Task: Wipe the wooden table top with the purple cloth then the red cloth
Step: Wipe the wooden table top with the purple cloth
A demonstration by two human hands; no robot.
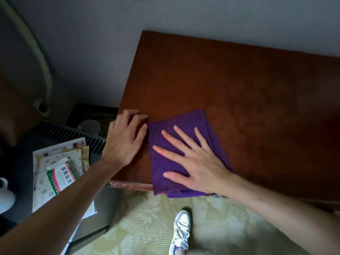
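Note:
A folded purple cloth [184, 126] lies on the near left corner of the reddish-brown wooden table top [248, 85], its near end hanging slightly over the front edge. My right hand [195, 159] presses flat on the cloth with fingers spread. My left hand [125, 138] rests palm down on the bare wood at the table's left edge, just beside the cloth, fingertips close to its left border. No red cloth is in view.
A grey wall runs behind the table. To the left, below the table, stands a dark unit [70, 133] with a stack of papers and a green-and-red box [60, 173] on it. A white object [5, 196] sits at the far left. A sneaker [181, 230] stands on patterned floor.

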